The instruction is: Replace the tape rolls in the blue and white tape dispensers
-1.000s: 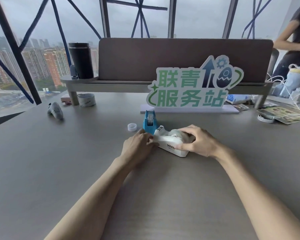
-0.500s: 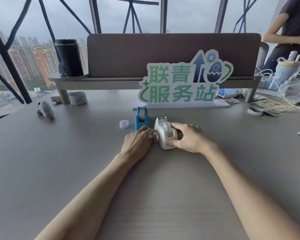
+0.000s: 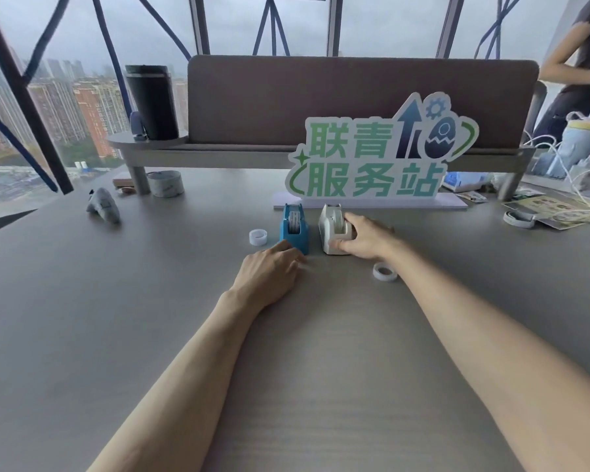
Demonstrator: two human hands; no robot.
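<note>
White tape dispenser [image 3: 331, 229] upright on desk [image 3: 116, 318], just right of blue tape dispenser [image 3: 294, 229], both before green-lettered sign [image 3: 372, 158]. Right hand [image 3: 365, 238] in a grip on white dispenser: thumb at near end, fingers over far side. Left hand [image 3: 269, 270] flat on desk, relaxed, grasping nothing, fingertips near blue dispenser's base. Loose tape roll [image 3: 385, 271] beside right wrist; small white ring [image 3: 258, 237] left of blue dispenser.
</note>
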